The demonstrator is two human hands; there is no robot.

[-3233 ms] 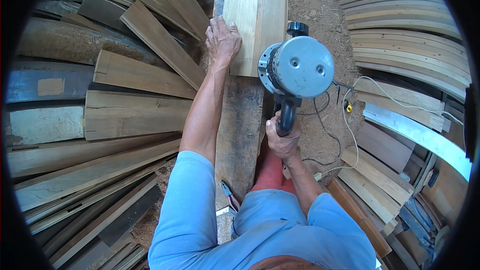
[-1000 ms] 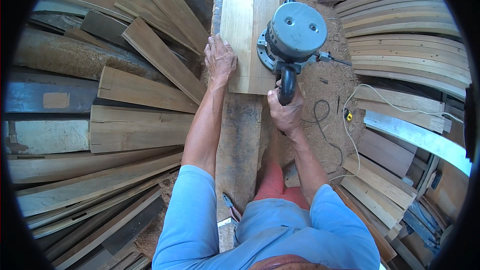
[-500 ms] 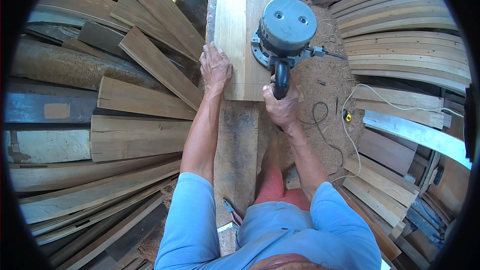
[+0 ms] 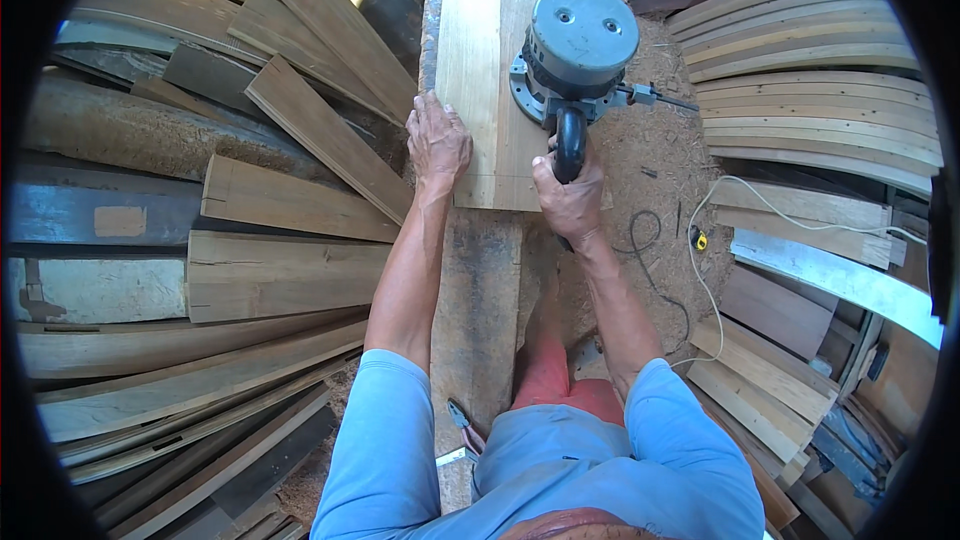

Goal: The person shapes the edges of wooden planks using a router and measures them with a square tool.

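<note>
Pale wooden board [image 4: 470, 70] lies along the worktop [image 4: 478, 280]. Your left hand [image 4: 438, 143] rests on its left edge, likely bracing it; I cannot tell whether that grip closes. Your right hand [image 4: 572, 202] clasps the handle [image 4: 570, 145] of the router [image 4: 583, 35], presumably steadying it at the right edge.

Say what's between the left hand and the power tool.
In the head view, only bare wooden board shows between the left hand and the power tool.

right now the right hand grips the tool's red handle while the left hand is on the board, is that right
Wrong colour: in the head view, the right hand grips the black handle of the tool while the left hand is on the board.
</note>
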